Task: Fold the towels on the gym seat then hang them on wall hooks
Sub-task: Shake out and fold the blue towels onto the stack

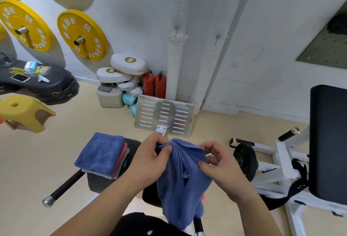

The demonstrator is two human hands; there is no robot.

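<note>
A blue towel (183, 179) hangs loosely bunched in front of me, over the black gym seat (131, 147). My left hand (150, 158) pinches its upper left edge between thumb and fingers. My right hand (217, 162) pinches the upper right edge. On the seat's left part lies a stack of folded towels (102, 154), blue on top, with pink and grey ones under it. Two small wall hooks show on the white wall: one hook (176, 29) on the wrapped pipe, the other hook (217, 38) to its right.
A slotted metal footplate (164, 116) stands beyond the seat. Boxing pads (122, 74) and two red fire extinguishers (155, 84) sit by the wall. Yellow weight plates (80, 34) hang at left. A yellow stool (24, 113) is left; a white machine with black backrest (327, 141) is right.
</note>
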